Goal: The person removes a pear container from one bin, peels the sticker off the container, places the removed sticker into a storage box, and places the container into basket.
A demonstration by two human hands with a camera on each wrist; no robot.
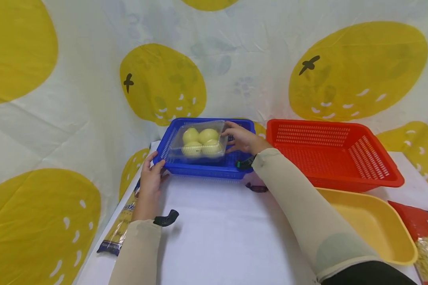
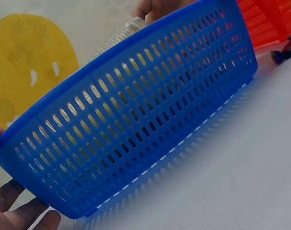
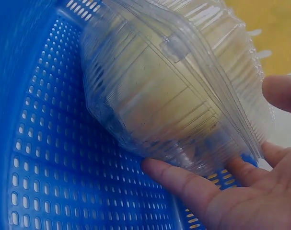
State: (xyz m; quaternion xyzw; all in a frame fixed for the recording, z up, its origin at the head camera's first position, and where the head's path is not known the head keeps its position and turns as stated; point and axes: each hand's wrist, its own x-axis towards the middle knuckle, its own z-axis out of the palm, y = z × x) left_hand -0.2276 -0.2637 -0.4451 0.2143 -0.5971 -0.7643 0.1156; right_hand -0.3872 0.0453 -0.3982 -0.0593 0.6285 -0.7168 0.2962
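A clear plastic box (image 1: pixel 176 152) with several pale yellow-green round fruits (image 1: pixel 209 135) sits within the blue basket (image 1: pixel 199 171), its top showing above the rim in the left wrist view. At the box's right end, my right hand (image 1: pixel 243 137) grips it; in the right wrist view, spread fingers (image 3: pixel 183 184) lie against its side and underside. My left hand (image 1: pixel 151 174) holds the basket's front left corner, thumb on the rim and the other fingers (image 2: pixel 25 211) outside below. Whether the box touches the basket floor is hard to tell.
Right of the blue basket stands a red basket (image 1: pixel 385 183), with a yellow tub (image 1: pixel 378 221) in front. A red bag (image 1: pixel 424 225) lies at far right, a yellow packet (image 1: pixel 117 229) by my left forearm. A small dark wrapped item (image 1: pixel 256 187) lies between the baskets.
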